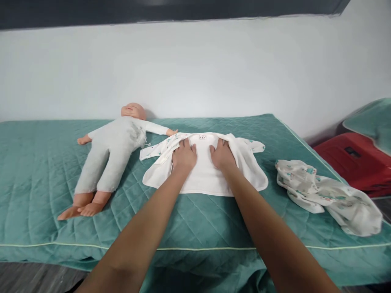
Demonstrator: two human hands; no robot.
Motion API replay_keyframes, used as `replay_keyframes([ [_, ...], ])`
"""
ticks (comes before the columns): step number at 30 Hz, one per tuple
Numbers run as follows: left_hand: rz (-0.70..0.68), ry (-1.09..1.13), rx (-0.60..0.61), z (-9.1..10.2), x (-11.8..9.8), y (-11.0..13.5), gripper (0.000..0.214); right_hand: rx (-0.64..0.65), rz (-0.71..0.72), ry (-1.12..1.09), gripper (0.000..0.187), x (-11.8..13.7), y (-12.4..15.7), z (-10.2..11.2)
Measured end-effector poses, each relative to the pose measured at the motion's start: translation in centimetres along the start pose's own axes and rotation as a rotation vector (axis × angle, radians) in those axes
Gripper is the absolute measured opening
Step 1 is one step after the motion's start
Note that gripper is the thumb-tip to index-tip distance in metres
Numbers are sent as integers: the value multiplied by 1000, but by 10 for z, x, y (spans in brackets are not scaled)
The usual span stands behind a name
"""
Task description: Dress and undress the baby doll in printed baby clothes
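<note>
A white baby shirt [203,171] lies spread out with its front open and its plain inside facing up. Its sleeves, printed with small green figures, reach out to both sides. My left hand [185,156] rests flat on the shirt's left half, fingers stretched under the folded front edge. On the right half my right hand [222,154] lies likewise, fingertips partly covered by the cloth. Left of the shirt a baby doll [116,138] in a pale grey cloth body lies on its back, one hand touching the shirt's collar or sleeve area.
A green quilted bedspread [55,162] covers the bed, which stands against a white wall. Crumpled printed baby clothing [324,191] lies at the right. Beyond the bed's right edge are a red case [354,158] and a green cushion-like thing [372,122].
</note>
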State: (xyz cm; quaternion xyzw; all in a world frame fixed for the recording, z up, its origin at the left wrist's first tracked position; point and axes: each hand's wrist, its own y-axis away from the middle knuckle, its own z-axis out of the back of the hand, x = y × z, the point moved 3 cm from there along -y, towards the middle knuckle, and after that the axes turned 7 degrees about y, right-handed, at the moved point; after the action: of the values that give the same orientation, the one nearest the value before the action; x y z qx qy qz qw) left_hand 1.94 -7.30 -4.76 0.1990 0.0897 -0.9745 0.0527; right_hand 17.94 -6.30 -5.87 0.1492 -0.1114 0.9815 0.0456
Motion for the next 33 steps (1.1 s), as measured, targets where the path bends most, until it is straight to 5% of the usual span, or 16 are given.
replay_keyframes([
  [9, 29, -11, 55, -3, -2, -3, 61, 133, -27, 69, 70, 1, -4, -7],
  [17, 65, -34, 14, -9, -11, 20, 66, 212, 11, 101, 76, 6, 17, 1],
  [24, 1, -74, 32, -4, -13, 45, 68, 208, 183, 120, 68, 17, 79, 16],
  [29, -24, -54, 43, -2, -12, 54, 68, 261, 466, -163, 59, 9, 127, 34],
  [33, -19, -49, 24, -1, -12, 54, 66, 87, 324, -428, 49, -29, 91, 67],
])
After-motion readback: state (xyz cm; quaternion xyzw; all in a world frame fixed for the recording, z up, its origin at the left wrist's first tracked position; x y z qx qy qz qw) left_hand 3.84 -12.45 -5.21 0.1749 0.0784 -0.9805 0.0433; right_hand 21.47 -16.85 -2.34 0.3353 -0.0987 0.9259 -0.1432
